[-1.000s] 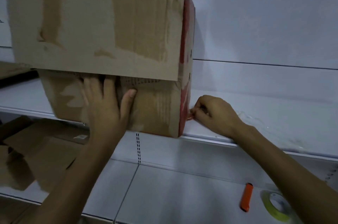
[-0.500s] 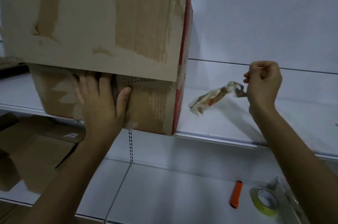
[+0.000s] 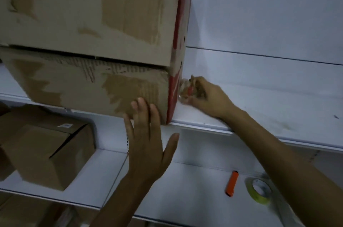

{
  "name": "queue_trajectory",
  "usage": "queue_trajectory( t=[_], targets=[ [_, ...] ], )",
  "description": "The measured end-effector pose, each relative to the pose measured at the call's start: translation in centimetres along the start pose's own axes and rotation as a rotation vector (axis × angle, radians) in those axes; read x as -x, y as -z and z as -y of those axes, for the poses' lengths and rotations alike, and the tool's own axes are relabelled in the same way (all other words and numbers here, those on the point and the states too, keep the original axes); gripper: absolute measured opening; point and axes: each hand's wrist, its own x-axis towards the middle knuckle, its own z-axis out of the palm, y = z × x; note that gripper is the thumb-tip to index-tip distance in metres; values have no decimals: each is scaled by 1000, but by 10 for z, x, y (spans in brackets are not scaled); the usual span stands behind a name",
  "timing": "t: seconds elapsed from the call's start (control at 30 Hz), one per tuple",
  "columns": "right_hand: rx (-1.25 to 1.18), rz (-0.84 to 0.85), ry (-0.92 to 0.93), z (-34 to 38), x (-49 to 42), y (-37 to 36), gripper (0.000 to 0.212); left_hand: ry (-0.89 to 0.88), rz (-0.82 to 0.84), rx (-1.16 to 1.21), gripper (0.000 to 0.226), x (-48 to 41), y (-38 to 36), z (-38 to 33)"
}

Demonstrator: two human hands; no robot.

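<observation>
Right hand [image 3: 209, 96] pinches tape scrap [image 3: 186, 90] beside box [image 3: 92, 82]; cutter [image 3: 232, 183], tape roll [image 3: 259, 191] below.

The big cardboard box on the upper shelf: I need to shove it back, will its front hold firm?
Probably not: the cardboard box fronts two flaps with a gap between, so they would likely give inward. Its peeled skin looks weakened. It sits at the front edge of the shelf, so it may tip forward.

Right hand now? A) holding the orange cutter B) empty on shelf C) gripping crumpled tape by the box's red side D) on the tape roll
C: the right hand grips crumpled tape beside the box; orange cutter and tape roll lie untouched below.
</observation>
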Motion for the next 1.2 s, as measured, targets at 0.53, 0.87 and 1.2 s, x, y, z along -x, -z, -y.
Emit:
queue_trajectory(
  t=[0.53,0.87,1.2],
  targets=[
    [-1377,-877,7,39,55,58,21,-276,-6,246,57,0,19,-14],
    [-862,-907,-306,12,185,-6,19,287,608,986,51,39,8,-87],
    [-474,-591,-460,-112,294,-33,30,1772,1257,1670,69,70,-72,-191]
  ],
)
